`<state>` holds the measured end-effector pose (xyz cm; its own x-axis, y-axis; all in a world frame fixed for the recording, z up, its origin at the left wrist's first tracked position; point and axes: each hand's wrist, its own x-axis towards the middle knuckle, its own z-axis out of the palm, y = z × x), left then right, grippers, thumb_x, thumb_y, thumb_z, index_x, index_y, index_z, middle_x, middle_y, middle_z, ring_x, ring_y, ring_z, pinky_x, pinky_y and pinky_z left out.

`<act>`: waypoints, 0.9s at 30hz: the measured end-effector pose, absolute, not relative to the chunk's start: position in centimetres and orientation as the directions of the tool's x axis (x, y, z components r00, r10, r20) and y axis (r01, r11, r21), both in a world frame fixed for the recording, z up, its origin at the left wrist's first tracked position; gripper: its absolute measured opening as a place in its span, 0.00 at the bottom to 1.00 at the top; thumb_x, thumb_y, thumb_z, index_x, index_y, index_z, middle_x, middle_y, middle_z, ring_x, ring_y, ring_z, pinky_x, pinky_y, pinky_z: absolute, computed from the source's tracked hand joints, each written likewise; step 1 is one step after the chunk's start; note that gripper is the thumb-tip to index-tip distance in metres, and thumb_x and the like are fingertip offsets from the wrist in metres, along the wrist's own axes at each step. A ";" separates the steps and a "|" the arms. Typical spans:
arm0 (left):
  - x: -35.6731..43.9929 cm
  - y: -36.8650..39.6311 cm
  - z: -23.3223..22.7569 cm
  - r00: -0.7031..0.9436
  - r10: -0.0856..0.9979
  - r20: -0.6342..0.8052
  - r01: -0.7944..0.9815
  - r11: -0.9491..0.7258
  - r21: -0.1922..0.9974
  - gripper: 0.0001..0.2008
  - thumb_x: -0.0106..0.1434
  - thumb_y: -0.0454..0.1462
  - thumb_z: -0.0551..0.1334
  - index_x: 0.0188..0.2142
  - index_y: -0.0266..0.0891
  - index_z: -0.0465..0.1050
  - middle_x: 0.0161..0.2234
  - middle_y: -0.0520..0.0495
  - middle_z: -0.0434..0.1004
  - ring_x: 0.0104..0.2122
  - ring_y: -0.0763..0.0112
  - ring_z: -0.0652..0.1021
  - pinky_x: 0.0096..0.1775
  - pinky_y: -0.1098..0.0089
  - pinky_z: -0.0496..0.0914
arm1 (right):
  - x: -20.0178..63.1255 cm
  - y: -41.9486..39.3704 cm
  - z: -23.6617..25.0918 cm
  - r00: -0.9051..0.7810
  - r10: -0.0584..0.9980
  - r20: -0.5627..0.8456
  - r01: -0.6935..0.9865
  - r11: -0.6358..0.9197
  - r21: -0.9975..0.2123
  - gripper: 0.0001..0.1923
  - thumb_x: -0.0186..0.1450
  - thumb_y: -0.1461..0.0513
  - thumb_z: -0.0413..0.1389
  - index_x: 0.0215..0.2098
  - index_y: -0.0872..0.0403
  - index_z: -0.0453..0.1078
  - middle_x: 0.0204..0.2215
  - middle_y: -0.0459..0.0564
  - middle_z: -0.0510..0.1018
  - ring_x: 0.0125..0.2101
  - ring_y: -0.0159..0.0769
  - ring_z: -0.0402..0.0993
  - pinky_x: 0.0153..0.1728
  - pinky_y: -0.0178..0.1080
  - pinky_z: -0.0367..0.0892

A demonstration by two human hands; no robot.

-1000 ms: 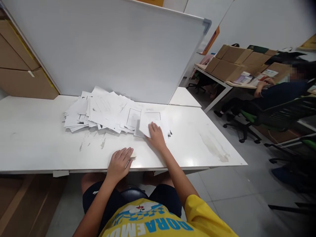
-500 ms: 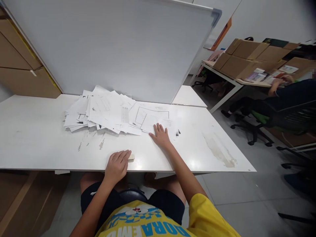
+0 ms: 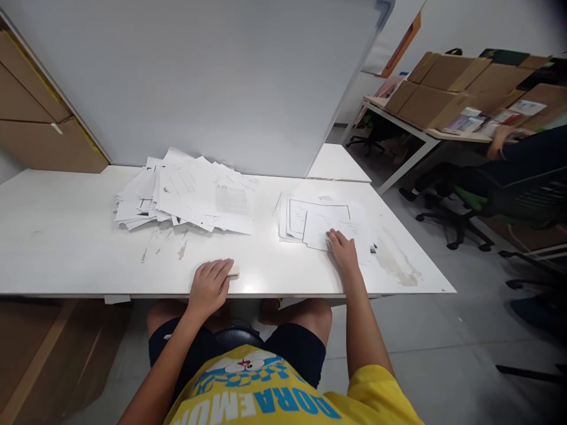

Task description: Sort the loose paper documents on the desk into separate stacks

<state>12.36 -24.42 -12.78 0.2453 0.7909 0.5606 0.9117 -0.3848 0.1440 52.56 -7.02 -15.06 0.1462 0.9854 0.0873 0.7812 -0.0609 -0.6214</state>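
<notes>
My right fingers [image 3: 337,239] lay flat and spread on the small stack [image 3: 321,224] at the desk's [image 3: 66,248] right side. My left fingers [image 3: 217,270] rested together over a small block [image 3: 233,272]. Only a few sheets sat apart; the big pile [image 3: 186,192] looked largely unsorted.

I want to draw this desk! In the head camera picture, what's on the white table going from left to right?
Big messy paper pile → left hand on a small pale block → small paper stack → right hand → brownish stain.
</notes>
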 end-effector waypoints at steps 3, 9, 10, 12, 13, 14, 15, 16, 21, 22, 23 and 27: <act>11.8 -24.3 -11.4 0.216 0.784 0.583 0.883 -0.412 0.227 0.24 0.67 0.35 0.55 0.63 0.44 0.66 0.56 0.44 0.77 0.58 0.59 0.74 0.60 0.55 0.65 | 52.3 -6.8 -14.7 0.182 0.976 0.120 0.809 -0.079 -0.583 0.24 0.69 0.57 0.43 0.55 0.55 0.73 0.63 0.58 0.70 0.67 0.47 0.58 0.69 0.62 0.37; 10.6 -22.0 -9.8 0.105 0.745 0.659 0.875 -0.384 0.294 0.16 0.68 0.37 0.55 0.52 0.41 0.74 0.46 0.43 0.82 0.53 0.59 0.77 0.57 0.55 0.68 | 51.0 -8.4 -13.8 0.090 0.993 0.080 0.911 -0.050 -0.409 0.35 0.69 0.51 0.49 0.69 0.61 0.56 0.70 0.62 0.56 0.71 0.50 0.47 0.69 0.59 0.39; 10.5 -21.7 -10.0 0.106 0.744 0.660 0.880 -0.379 0.285 0.15 0.68 0.37 0.55 0.50 0.41 0.75 0.45 0.42 0.82 0.52 0.59 0.77 0.56 0.55 0.68 | 51.0 -8.7 -13.7 0.079 0.994 0.070 0.919 -0.046 -0.391 0.38 0.69 0.50 0.50 0.70 0.62 0.53 0.71 0.62 0.55 0.71 0.50 0.48 0.69 0.57 0.40; 10.4 -21.3 -10.9 0.119 0.728 0.675 0.887 -0.384 0.257 0.13 0.68 0.36 0.56 0.48 0.40 0.76 0.44 0.42 0.83 0.51 0.58 0.78 0.56 0.55 0.69 | 51.0 -9.1 -13.4 0.074 0.994 0.077 0.929 -0.041 -0.368 0.37 0.70 0.51 0.50 0.71 0.62 0.53 0.70 0.62 0.56 0.70 0.50 0.50 0.69 0.53 0.44; 10.3 -21.2 -11.4 0.125 0.714 0.689 0.887 -0.392 0.245 0.13 0.67 0.35 0.56 0.47 0.40 0.76 0.43 0.42 0.83 0.50 0.58 0.79 0.56 0.55 0.69 | 51.1 -9.1 -13.2 0.073 0.993 0.087 0.931 -0.037 -0.363 0.35 0.71 0.51 0.50 0.70 0.62 0.55 0.70 0.62 0.58 0.69 0.49 0.52 0.68 0.52 0.46; 10.1 -21.2 -12.0 0.131 0.697 0.705 0.883 -0.405 0.236 0.12 0.67 0.34 0.56 0.46 0.39 0.76 0.42 0.42 0.83 0.50 0.59 0.79 0.56 0.56 0.69 | 51.1 -9.1 -13.0 0.070 0.993 0.099 0.933 -0.030 -0.360 0.33 0.71 0.52 0.50 0.69 0.61 0.57 0.69 0.62 0.60 0.69 0.49 0.54 0.67 0.51 0.49; 10.0 -21.2 -12.5 0.135 0.677 0.724 0.878 -0.420 0.229 0.12 0.67 0.34 0.56 0.45 0.39 0.76 0.41 0.43 0.83 0.49 0.59 0.80 0.56 0.56 0.69 | 51.2 -9.1 -12.8 0.068 0.992 0.110 0.933 -0.024 -0.359 0.32 0.71 0.53 0.50 0.68 0.60 0.58 0.68 0.62 0.62 0.68 0.50 0.56 0.66 0.51 0.51; 9.9 -21.2 -12.9 0.138 0.657 0.741 0.873 -0.435 0.223 0.12 0.67 0.33 0.56 0.45 0.39 0.76 0.41 0.43 0.83 0.48 0.60 0.80 0.55 0.57 0.70 | 51.3 -9.0 -12.7 0.068 0.990 0.122 0.933 -0.020 -0.360 0.31 0.71 0.54 0.50 0.68 0.60 0.59 0.66 0.63 0.64 0.67 0.50 0.58 0.64 0.51 0.53; 9.7 -21.4 -13.2 0.120 0.631 0.766 0.857 -0.456 0.241 0.13 0.67 0.32 0.55 0.45 0.38 0.76 0.40 0.41 0.82 0.47 0.60 0.80 0.55 0.58 0.70 | 51.8 -8.7 -12.5 0.099 0.975 0.200 0.914 -0.010 -0.406 0.31 0.71 0.57 0.52 0.69 0.62 0.57 0.60 0.63 0.73 0.61 0.49 0.68 0.63 0.50 0.57; 9.9 -21.6 -12.8 0.115 0.636 0.763 0.857 -0.451 0.247 0.13 0.68 0.32 0.54 0.46 0.37 0.76 0.40 0.40 0.82 0.48 0.59 0.79 0.55 0.58 0.70 | 51.9 -8.6 -12.5 0.107 0.971 0.212 0.904 -0.006 -0.427 0.29 0.71 0.58 0.51 0.68 0.62 0.59 0.60 0.61 0.74 0.60 0.48 0.69 0.63 0.49 0.57; 10.1 -21.9 -12.3 0.117 0.635 0.763 0.860 -0.449 0.242 0.14 0.68 0.32 0.54 0.48 0.37 0.75 0.41 0.40 0.81 0.49 0.58 0.79 0.55 0.57 0.69 | 52.0 -8.7 -12.4 0.117 0.968 0.222 0.892 -0.004 -0.453 0.27 0.71 0.60 0.50 0.67 0.61 0.61 0.59 0.60 0.74 0.59 0.48 0.70 0.63 0.49 0.58; 13.0 -23.5 -9.4 0.209 0.595 0.776 0.836 -0.520 0.174 0.20 0.66 0.32 0.58 0.57 0.39 0.71 0.45 0.40 0.80 0.54 0.54 0.76 0.57 0.54 0.67 | 51.6 -10.0 -11.3 0.232 0.935 0.267 0.800 -0.027 -0.599 0.24 0.72 0.60 0.47 0.62 0.59 0.68 0.53 0.57 0.80 0.53 0.48 0.76 0.60 0.50 0.64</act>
